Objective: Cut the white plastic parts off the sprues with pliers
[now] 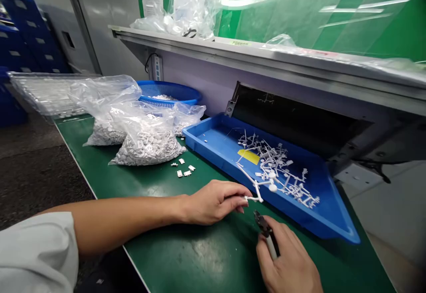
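Observation:
My left hand [213,202] pinches a branched white plastic sprue [256,191] at its lower end, and the sprue reaches up over the rim of the blue plastic tray [213,135]. My right hand [286,257] grips small side cutters [266,233] with dark jaws and pale handles. Their jaws sit just below the sprue's end and do not clearly touch it. A tangled heap of white sprues [276,168] lies in the tray, beside a yellow slip [248,156]. Several small white parts [183,168] lie loose on the green bench mat [199,257] near the tray.
Two clear bags of white parts [146,137] stand left of the tray, before a blue basket [168,93]. A metal shelf [266,53] with plastic sheeting runs behind. Blue crates [26,40] are stacked at far left beyond the bench edge.

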Demonstrator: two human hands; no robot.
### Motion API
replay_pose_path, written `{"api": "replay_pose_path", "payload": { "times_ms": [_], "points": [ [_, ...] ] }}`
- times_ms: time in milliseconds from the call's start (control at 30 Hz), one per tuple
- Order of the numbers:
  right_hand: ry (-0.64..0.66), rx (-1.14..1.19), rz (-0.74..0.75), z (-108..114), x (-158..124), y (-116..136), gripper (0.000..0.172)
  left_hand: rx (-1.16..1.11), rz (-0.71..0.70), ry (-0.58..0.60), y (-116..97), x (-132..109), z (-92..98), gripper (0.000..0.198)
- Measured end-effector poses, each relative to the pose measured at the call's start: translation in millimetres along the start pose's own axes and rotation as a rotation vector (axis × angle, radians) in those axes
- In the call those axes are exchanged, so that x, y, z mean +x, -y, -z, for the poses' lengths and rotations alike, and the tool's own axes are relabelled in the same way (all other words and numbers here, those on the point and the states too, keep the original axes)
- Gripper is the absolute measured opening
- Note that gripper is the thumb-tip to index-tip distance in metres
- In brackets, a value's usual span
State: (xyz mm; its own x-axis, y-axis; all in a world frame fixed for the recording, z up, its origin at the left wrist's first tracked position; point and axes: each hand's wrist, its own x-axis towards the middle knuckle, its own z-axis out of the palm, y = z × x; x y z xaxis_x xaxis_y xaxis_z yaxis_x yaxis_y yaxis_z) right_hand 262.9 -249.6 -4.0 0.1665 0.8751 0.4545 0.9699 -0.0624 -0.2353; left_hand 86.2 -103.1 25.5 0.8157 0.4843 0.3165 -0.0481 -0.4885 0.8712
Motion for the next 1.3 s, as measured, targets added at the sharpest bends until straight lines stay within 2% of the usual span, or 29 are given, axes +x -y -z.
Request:
{"api": "replay_pose_path", "payload": {
  "times_ms": [200,433,533,700,933,1167,1300],
  "points": [
    [-0.03,-0.047,0.06,-6.3,0.0,-6.7,0.029,0.113,-0.079,0.055,2.8,-3.4,1.6,0.033],
    [-0.021,-0.081,0.089,-10.5,-2.8,-14.8,0.029,0.103,-0.133,0.096,5.1,-5.1,-2.2,0.034],
    [0.002,-0.089,0.117,-11.4,-2.5,-17.3,0.028,0.095,-0.154,0.094,5.2,-5.5,-4.3,0.034],
    [0.007,-0.093,0.146,-11.5,-2.3,-18.4,0.026,0.127,-0.273,0.067,10.1,-4.8,-5.6,0.03],
    [-0.007,-0.074,0.12,-9.1,-3.1,-15.4,0.027,0.147,-0.283,0.054,11.3,-3.9,-5.6,0.03],
    [0.085,-0.088,0.093,-12.9,-5.8,-19.5,0.028,0.172,-0.284,0.093,16.9,-5.5,-7.0,0.031],
    [0.208,-0.072,-0.016,-13.6,-7.6,-16.0,0.028,0.219,-0.298,0.129,23.3,-5.8,-8.9,0.031]
  ]
}}
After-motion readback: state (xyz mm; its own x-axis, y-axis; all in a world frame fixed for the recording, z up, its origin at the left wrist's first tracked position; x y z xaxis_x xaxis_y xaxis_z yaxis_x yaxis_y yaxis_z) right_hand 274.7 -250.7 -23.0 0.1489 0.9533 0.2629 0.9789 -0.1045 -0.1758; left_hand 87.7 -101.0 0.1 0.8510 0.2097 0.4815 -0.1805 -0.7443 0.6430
